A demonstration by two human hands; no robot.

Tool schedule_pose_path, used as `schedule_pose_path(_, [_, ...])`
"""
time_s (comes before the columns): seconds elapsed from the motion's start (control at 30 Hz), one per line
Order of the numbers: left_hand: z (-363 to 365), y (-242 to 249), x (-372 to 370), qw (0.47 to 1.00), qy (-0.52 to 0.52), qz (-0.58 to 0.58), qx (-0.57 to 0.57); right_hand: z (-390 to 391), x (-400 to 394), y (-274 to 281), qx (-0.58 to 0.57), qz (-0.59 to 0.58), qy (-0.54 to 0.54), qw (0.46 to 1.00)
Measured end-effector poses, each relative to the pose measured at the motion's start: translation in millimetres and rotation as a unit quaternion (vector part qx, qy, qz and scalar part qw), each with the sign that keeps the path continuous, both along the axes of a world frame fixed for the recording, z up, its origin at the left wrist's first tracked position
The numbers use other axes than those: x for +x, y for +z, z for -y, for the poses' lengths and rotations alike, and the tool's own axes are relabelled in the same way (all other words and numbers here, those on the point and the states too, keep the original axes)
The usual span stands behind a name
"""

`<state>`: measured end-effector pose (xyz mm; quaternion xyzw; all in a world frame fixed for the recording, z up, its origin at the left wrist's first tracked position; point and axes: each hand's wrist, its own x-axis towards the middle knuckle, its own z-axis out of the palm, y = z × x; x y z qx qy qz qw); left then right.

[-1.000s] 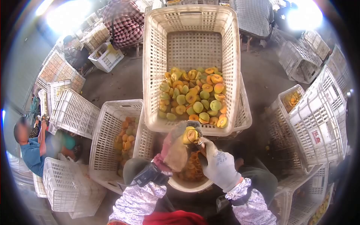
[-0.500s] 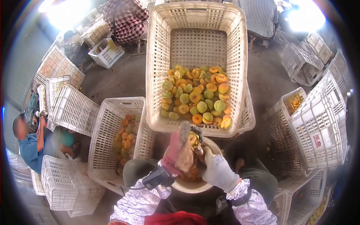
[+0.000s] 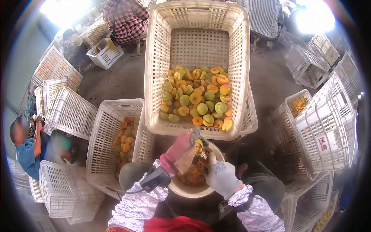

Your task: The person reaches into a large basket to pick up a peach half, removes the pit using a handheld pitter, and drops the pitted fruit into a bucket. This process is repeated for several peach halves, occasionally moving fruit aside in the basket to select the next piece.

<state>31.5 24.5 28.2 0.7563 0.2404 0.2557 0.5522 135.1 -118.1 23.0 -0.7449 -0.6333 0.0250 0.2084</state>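
Observation:
My left hand (image 3: pixel 183 149), in a worn pink, grey and tan glove, is closed around a yellow peach piece (image 3: pixel 199 147). My right hand (image 3: pixel 222 176), in a whitish glove with writing on it, is closed right beside the fruit. Its fingers pinch a small, partly hidden tool with a metallic glint (image 3: pixel 202 155). Both hands are over a round pale bucket (image 3: pixel 193 194) holding orange-brown bits. Beyond it, a large white crate (image 3: pixel 197 133) tilts toward me, with halved green, yellow and orange peaches (image 3: pixel 195 98) in its near part.
Left of my knees stands a crate (image 3: pixel 92 154) with orange fruit (image 3: pixel 125 139). Stacked white crates (image 3: pixel 322 139) rise on the right, others (image 3: pixel 71 112) on the left. A person in blue (image 3: pixel 29 152) sits at far left; people in checked shirts (image 3: pixel 125 19) sit ahead.
The view has shifted slightly, so the crates appear a little farther left. Both hands stay together over the bucket, the left one tilted slightly differently around the fruit.

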Motion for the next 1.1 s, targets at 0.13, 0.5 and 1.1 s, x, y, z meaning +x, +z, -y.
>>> schedule_pose_path(0.13, [-10, 34, -4, 0.97, -0.119, -0.043, 0.207, 0, 1, -5, -0.054, -0.084, 0.014, 0.995])
schedule_pose_path(0.5, [8, 24, 8, 0.983, 0.118, 0.084, -0.114, -17, -14, 20, -0.045, -0.341, 0.008, 0.939])
schedule_pose_path(1.1, [-1, 39, -13, 0.99, 0.094, 0.105, -0.014, -26, -10, 44, -0.186, -0.627, 0.034, 0.756])
